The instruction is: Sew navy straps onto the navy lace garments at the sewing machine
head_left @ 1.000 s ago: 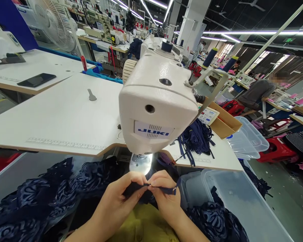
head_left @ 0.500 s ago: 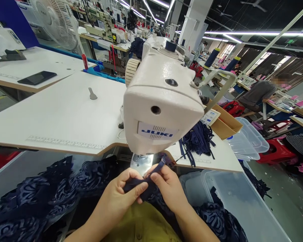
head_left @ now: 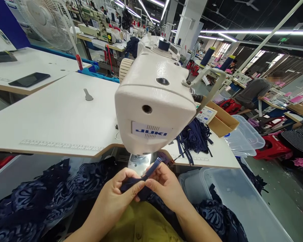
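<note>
Closely pinched between thumb and fingers of both left hand and right hand, thumb tips about meeting: a navy strap, slanting up to the right, with a small metal ring at its upper end. Partly hidden behind the left fingers at its lower end. Held before the lit plate of a white machine marked JUKI, above an olive shirt. Beyond the hands, a pale table with a ruler along the near edge. On it, right of the machine: a heap of navy strips, near a control panel and an open brown box. On it at left: a small grey tool, lying flat. Below at left, dark patterned cloth; at right, more by a translucent bin. Farther left, a black phone and a large fan. Farther right, a co-worker in grey, leaning forward.
</note>
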`<move>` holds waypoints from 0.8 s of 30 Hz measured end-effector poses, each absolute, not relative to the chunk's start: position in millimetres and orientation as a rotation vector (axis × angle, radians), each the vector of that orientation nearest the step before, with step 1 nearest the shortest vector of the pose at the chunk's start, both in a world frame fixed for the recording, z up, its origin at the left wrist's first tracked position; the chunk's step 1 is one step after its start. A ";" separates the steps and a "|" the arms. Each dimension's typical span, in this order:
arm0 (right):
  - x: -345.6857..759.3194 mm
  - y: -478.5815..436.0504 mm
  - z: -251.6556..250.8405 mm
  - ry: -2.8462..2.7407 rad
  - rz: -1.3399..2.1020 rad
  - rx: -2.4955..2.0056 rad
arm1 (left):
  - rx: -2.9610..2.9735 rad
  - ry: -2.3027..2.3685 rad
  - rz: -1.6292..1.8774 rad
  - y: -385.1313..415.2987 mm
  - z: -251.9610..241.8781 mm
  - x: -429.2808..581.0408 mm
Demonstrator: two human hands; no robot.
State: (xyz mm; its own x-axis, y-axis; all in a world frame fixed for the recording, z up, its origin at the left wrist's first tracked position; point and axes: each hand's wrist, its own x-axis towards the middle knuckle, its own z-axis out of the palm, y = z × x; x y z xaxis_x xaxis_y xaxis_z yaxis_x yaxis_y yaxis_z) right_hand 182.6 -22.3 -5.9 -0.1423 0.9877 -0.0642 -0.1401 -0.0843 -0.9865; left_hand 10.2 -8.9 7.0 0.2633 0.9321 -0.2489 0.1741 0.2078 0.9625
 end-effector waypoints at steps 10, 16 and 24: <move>181.4 -28.9 -14.6 -1.384 1.149 -1.148 | 1.710 1.156 0.948 -15.0 -4.5 6.9; 179.2 -32.1 -20.4 -1.389 1.059 -0.973 | 2.230 1.000 1.217 -17.5 -4.4 4.6; 177.0 -34.6 -30.6 -1.400 0.963 -0.881 | 2.364 0.973 1.268 -19.5 -9.8 3.4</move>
